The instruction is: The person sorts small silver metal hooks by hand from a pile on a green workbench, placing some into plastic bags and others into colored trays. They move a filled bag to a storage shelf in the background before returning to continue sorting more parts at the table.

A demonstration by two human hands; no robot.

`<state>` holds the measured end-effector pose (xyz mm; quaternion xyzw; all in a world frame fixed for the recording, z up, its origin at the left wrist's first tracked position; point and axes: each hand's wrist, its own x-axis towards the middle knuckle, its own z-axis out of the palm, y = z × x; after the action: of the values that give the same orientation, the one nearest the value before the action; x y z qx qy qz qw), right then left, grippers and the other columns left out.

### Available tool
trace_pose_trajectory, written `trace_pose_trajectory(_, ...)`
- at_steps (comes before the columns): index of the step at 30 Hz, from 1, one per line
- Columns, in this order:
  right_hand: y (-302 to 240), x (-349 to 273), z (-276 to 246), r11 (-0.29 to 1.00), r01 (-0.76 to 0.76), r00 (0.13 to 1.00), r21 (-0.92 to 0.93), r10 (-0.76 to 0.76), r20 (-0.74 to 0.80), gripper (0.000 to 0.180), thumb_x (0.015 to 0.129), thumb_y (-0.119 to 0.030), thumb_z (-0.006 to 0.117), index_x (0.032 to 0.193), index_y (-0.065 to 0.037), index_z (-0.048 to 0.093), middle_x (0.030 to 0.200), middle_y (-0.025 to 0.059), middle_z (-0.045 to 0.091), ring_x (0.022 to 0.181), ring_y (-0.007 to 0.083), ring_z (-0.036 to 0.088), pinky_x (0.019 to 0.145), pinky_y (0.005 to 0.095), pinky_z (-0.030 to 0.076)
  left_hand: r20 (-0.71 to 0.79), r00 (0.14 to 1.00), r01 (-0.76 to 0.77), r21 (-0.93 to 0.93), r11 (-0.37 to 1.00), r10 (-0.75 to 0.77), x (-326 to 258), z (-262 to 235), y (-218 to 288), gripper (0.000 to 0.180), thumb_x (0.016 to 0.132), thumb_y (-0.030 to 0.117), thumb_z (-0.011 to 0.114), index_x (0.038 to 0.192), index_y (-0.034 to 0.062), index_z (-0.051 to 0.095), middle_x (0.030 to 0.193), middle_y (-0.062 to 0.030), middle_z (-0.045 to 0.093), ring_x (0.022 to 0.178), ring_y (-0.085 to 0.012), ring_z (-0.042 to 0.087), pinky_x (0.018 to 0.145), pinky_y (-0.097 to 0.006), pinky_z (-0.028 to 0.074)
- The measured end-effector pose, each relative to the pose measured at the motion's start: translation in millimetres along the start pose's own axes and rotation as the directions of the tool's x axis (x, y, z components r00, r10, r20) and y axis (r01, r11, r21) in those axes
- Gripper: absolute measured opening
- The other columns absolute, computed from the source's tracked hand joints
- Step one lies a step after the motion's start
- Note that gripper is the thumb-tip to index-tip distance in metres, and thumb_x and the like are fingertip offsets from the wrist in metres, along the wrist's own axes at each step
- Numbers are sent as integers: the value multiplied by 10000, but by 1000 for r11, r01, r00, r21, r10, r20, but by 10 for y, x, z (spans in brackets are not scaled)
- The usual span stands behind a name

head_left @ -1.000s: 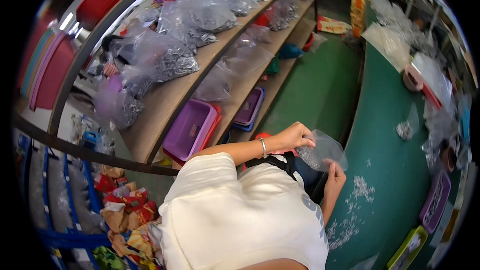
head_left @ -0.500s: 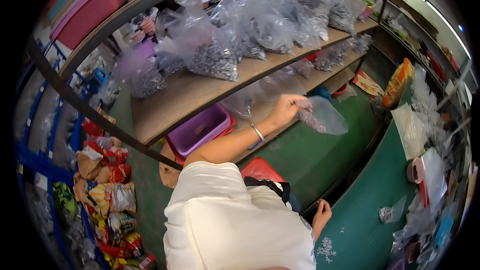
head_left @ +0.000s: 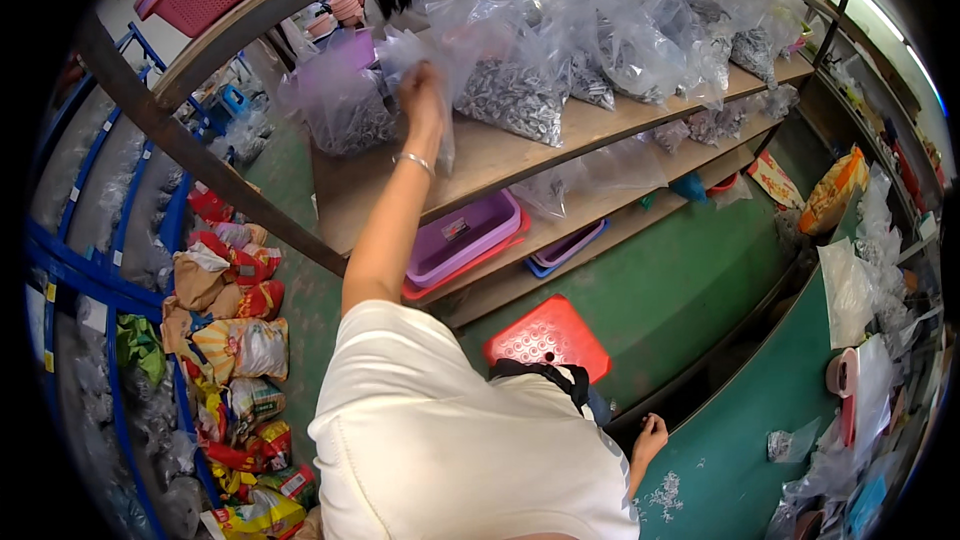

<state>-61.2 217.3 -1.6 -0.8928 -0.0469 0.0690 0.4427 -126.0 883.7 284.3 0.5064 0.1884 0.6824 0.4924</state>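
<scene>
My left hand [head_left: 421,90] reaches up to the wooden shelf [head_left: 500,162], its fingers closed on a clear plastic bag [head_left: 446,145]. That bag hangs down beside the hand, and what lies in it is mostly hidden. To the hand's left stands a clear bag of small grey metal parts [head_left: 350,127]; to its right is a bigger bag of similar parts [head_left: 512,98]. Low at the right, my right hand [head_left: 650,438] rests by the edge of the green table [head_left: 740,440]. Its fingers are curled together, and anything between them is too small to make out.
Loose small parts [head_left: 665,492] and a small bag [head_left: 793,443] lie on the table. A red stool [head_left: 550,335] stands on the floor in front of me. Purple basins [head_left: 460,240] sit on the lower shelf. Filled colourful sacks [head_left: 245,350] line the left side, beside blue racks [head_left: 90,285].
My left hand has swung left and up from over the floor to the shelf with the plastic bag. The view has shifted, showing more of the red stool. My right hand stays by the table edge.
</scene>
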Motion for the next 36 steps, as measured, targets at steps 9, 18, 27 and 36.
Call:
trace_pose_trajectory(9, 217, -205, 4, 996, -84, 996, 40, 85, -15, 155, 919, -67, 551, 925, 45, 658, 743, 107, 661, 674, 159, 623, 635, 302, 502, -158, 986, 56, -24, 998, -59, 226, 295, -633, 156, 887, 110, 590, 785, -3, 626, 698, 25, 558, 612, -77, 469, 559, -250, 382)
trace_pose_trajectory(18, 410, -244, -21, 979, -63, 997, 192, 69, -24, 143, 915, -53, 550, 920, 48, 651, 757, 96, 653, 667, 148, 615, 621, 283, 506, -186, 965, -100, 382, 919, 182, 215, 539, -855, 364, 852, 179, 614, 1100, -86, 584, 1078, -230, 605, 1019, -324, 576, 910, -384, 435)
trace_pose_trajectory(27, 406, -218, 81, 984, -54, 997, 171, 62, -43, 146, 917, -54, 547, 932, 45, 652, 765, 103, 661, 657, 155, 612, 610, 279, 502, -340, 929, 20, 441, 897, 146, -493, 465, -315, 444, 919, 88, 434, 1325, -84, 388, 1347, -283, 416, 1270, -416, 384, 1073, -457, 286)
trace_pose_trajectory(36, 223, -317, 207, 962, -42, 992, 269, 73, -105, 150, 921, -52, 540, 921, 58, 642, 778, 98, 651, 649, 142, 597, 600, 268, 496, -264, 956, 56, 595, 802, 128, -432, 232, -344, 414, 948, 178, 438, 1276, -75, 441, 1360, -262, 410, 1254, -395, 396, 1075, -459, 279)
